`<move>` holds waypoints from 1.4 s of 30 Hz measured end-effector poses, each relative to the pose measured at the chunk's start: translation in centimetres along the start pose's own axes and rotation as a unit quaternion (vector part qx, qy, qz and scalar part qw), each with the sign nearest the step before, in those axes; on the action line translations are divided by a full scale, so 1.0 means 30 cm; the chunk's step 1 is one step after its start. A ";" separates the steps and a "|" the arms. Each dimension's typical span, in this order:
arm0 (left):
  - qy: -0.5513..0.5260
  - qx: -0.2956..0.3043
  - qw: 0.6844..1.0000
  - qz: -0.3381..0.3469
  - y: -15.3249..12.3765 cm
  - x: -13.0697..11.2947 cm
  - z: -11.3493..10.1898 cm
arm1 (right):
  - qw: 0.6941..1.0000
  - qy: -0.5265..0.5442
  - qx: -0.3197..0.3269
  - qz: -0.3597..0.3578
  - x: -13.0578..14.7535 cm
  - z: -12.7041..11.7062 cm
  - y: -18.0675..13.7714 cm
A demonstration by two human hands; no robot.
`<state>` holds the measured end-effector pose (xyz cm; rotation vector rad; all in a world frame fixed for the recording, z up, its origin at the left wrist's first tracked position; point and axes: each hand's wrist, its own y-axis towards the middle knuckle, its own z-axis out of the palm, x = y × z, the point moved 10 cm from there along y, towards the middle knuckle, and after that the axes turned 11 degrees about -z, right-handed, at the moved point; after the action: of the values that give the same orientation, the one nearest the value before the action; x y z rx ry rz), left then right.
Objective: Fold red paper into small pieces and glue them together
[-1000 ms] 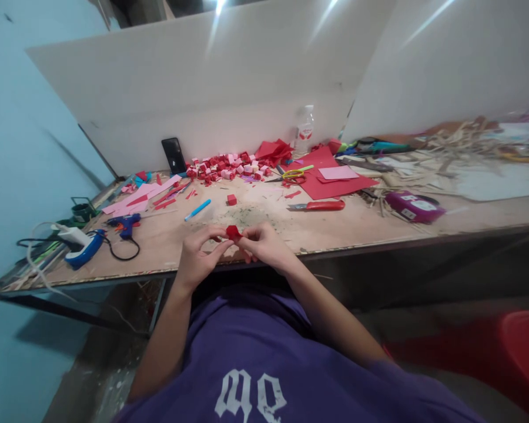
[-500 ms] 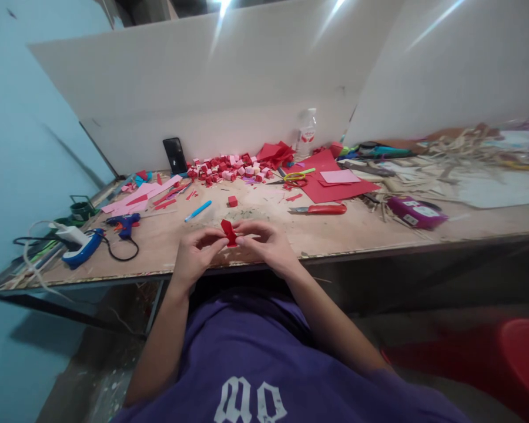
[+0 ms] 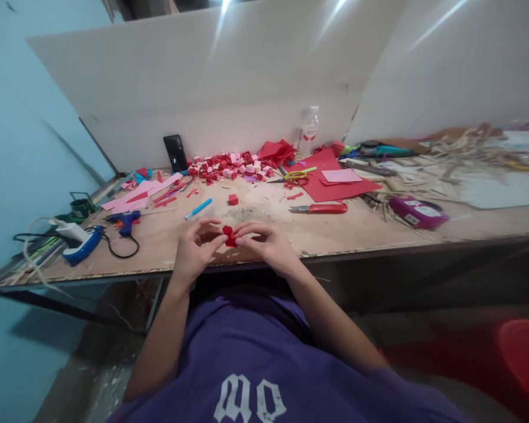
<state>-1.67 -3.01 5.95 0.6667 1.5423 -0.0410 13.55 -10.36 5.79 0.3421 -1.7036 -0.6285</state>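
Between my two hands, near the table's front edge, is a small folded piece of red paper (image 3: 230,236). My left hand (image 3: 197,245) pinches its left side with thumb and forefinger. On the other side my right hand (image 3: 267,244) grips it the same way, thumb nearest me. Fingers cover part of the paper, so its full shape is hidden. Just beyond the hands a small red paper cube (image 3: 233,200) rests on the table. A blue pen-like tool (image 3: 198,209) lies to the left of the cube.
Many red and pink paper cubes (image 3: 229,167) are heaped at the back. A red-handled cutter (image 3: 320,208), yellow scissors (image 3: 296,175), red sheets (image 3: 330,188) and a purple tape measure (image 3: 418,212) lie rightward. Leftward are a blue glue gun (image 3: 124,221), a power strip (image 3: 83,245) and a phone (image 3: 175,154).
The upright pointed flap of the red paper has folded down, so the piece looks shorter and more compact. Both hands stay in nearly the same place.
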 end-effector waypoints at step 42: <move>0.038 -0.029 0.997 0.062 -0.018 -0.043 -0.001 | 0.983 0.130 -0.015 0.132 -0.096 0.013 -0.021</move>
<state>-2.01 -3.92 6.93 0.7238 1.5658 0.1230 13.77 -9.21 3.04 0.1637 -1.4557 -0.3938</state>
